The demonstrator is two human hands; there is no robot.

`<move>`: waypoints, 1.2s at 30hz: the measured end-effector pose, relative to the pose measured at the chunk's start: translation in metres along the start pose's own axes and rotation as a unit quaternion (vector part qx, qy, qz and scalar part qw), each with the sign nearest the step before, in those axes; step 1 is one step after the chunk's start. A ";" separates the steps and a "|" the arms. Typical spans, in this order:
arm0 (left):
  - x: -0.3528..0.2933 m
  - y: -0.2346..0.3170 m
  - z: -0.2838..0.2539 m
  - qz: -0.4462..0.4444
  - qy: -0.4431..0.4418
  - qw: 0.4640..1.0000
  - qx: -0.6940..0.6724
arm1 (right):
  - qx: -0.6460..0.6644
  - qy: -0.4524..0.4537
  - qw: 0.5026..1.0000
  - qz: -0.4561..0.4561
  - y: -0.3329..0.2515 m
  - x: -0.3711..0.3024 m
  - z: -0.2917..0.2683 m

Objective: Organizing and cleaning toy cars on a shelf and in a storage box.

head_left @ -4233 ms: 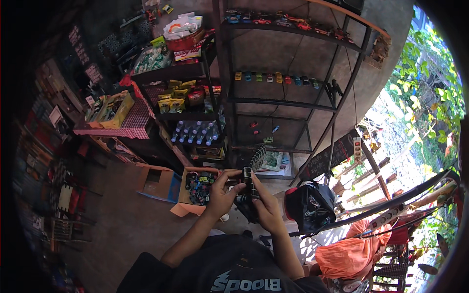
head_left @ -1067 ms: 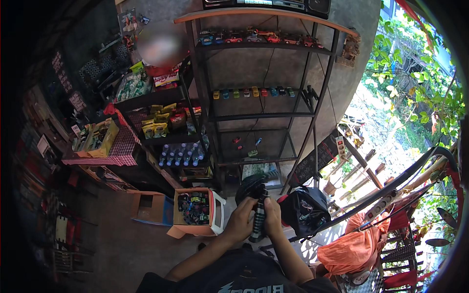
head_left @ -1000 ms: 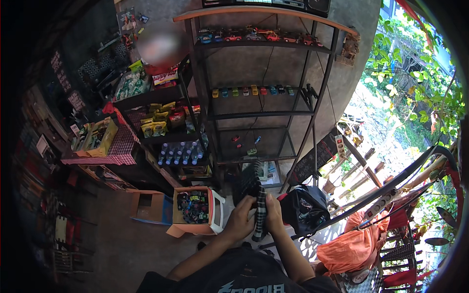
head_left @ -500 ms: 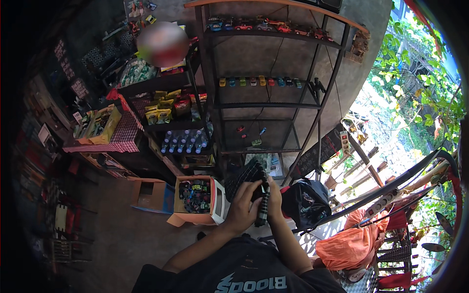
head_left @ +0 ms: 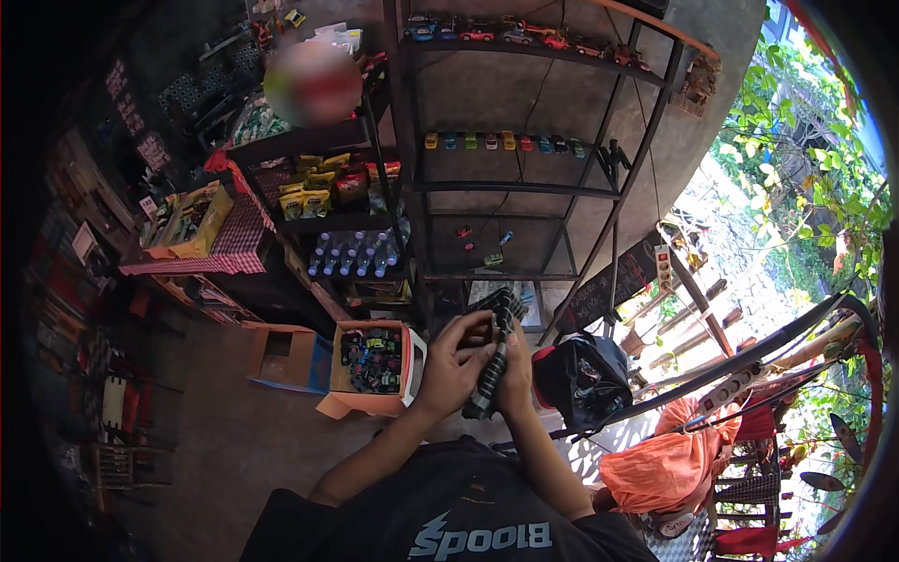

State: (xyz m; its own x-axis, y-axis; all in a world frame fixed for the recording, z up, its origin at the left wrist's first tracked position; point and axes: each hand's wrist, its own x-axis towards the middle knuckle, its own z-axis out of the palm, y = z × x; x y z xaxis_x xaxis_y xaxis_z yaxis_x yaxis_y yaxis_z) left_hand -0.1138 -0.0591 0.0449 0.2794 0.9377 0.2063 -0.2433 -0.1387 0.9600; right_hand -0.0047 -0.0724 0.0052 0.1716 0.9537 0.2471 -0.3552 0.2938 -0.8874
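Both my hands hold a dark, ridged strip point(head_left: 493, 361) in front of my chest; it looks like a folded toy track or a row of small dark pieces. My left hand point(head_left: 454, 365) grips its left side and top, thumb near the upper end. Behind it on the right, my right hand point(head_left: 516, 370) is closed around the lower part. Just to the left on the floor is an open orange cardboard box point(head_left: 361, 403) filled with several small toy cars. A black bag point(head_left: 582, 375) sits right of my hands.
A black metal shelf unit point(head_left: 524, 187) with rows of toy cars stands ahead. To its left are shelves with bottles point(head_left: 356, 255) and snack packets, and a table with a checked cloth point(head_left: 201, 253). Another open box point(head_left: 281, 356) lies on the floor. An orange bag point(head_left: 674, 464) is at right.
Earlier my hands were lower, over the box of toy cars. They have since lifted the dark strip and turned it more upright; the view has shifted a little.
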 end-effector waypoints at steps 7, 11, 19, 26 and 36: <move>-0.007 0.009 0.002 -0.013 -0.082 0.990 0.116 | 0.050 0.029 0.991 0.122 0.024 -0.002 -0.040; -0.012 -0.007 0.004 -0.017 -0.012 0.990 0.139 | -0.027 0.047 0.990 0.130 0.000 0.001 -0.017; 0.013 -0.043 -0.032 -0.085 0.094 0.988 -0.084 | -0.458 -0.076 0.878 -0.118 -0.020 -0.017 0.019; -0.002 -0.031 -0.026 -0.149 0.006 0.982 -0.117 | -0.473 -0.063 0.870 -0.126 -0.026 -0.010 0.016; -0.014 -0.042 -0.018 -0.160 0.035 0.979 -0.120 | -0.318 -0.088 0.944 0.017 -0.025 0.004 0.000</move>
State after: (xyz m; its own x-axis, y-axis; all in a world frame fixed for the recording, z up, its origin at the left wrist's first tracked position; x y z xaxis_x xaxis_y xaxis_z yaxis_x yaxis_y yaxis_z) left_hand -0.1241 -0.0607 -0.0020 0.3143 0.9419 -0.1187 -0.3681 0.2361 0.8993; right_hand 0.0050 -0.0762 0.0278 -0.0045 0.9744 0.2248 0.2762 0.2173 -0.9362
